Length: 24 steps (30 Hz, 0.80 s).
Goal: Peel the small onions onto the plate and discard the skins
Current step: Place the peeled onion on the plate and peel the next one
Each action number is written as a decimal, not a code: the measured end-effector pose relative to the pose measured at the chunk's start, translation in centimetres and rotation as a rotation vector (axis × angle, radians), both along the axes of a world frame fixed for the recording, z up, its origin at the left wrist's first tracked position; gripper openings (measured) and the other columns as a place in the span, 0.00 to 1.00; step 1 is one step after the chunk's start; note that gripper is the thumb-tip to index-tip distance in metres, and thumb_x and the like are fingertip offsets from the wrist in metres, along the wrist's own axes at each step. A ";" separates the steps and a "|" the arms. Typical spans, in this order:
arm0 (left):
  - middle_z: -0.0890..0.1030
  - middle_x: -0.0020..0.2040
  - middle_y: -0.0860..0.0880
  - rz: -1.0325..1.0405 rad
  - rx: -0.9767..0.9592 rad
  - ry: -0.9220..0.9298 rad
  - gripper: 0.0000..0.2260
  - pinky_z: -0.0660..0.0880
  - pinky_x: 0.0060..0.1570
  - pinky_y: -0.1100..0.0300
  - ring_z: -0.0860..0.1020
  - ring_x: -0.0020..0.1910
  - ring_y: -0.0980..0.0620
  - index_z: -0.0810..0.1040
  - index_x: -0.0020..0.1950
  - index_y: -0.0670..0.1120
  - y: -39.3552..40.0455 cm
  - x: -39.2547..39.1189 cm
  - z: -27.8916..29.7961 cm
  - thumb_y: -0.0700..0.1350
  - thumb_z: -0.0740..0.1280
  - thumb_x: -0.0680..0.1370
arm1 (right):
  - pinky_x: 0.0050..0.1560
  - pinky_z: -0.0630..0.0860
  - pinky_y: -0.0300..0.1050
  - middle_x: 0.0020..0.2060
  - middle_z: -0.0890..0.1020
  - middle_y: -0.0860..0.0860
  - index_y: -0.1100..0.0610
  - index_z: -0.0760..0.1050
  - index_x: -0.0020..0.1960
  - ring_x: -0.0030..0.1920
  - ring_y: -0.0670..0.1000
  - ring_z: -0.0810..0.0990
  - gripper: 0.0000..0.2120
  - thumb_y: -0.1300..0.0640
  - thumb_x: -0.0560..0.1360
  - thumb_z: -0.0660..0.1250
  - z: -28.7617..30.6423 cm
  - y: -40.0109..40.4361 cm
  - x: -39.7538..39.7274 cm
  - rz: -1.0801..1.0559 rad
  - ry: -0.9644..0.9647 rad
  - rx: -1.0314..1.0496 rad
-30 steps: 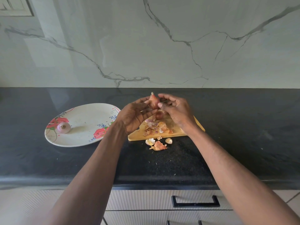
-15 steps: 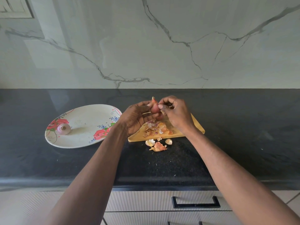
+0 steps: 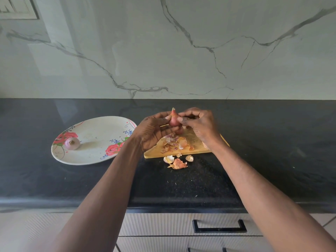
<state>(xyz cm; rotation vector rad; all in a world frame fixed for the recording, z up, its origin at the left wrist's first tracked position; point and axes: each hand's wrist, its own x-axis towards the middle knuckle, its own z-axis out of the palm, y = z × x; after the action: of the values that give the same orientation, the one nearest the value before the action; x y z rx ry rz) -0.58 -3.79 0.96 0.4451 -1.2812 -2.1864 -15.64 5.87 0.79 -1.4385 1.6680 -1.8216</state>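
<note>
A small reddish onion (image 3: 173,120), tip up, sits at frame centre above papery orange skins (image 3: 175,143) below, while a peeled purplish onion (image 3: 72,143) lies on the floral plate (image 3: 94,157) at left.

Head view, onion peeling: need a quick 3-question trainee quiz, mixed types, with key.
1. True or false: the peeled purple onion lies on the white oval floral plate.
2. Multiple choice: the unpeeled reddish small onion is held
A. by the left hand alone
B. between the left hand and the right hand, above the board
C. flat on the counter
3. Fill in: loose papery onion skins lie on the yellow wooden cutting board, and a few skins lie on the black ______ in front of it.

Key: 1 true; 2 B; 3 countertop
</note>
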 end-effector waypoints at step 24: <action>0.83 0.52 0.37 0.071 0.015 0.050 0.09 0.83 0.52 0.51 0.84 0.51 0.42 0.79 0.58 0.36 -0.4 -0.3 -0.4 0.32 0.64 0.80 | 0.48 0.79 0.39 0.52 0.81 0.50 0.56 0.78 0.57 0.50 0.47 0.80 0.12 0.64 0.75 0.71 -0.9 -0.4 1.3 -0.112 0.313 0.089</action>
<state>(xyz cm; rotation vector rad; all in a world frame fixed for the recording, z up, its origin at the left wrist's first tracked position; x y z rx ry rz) -0.85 -4.24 0.59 0.4322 -1.2049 -2.1356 -14.35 5.51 -0.07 -1.6913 1.9868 -1.6170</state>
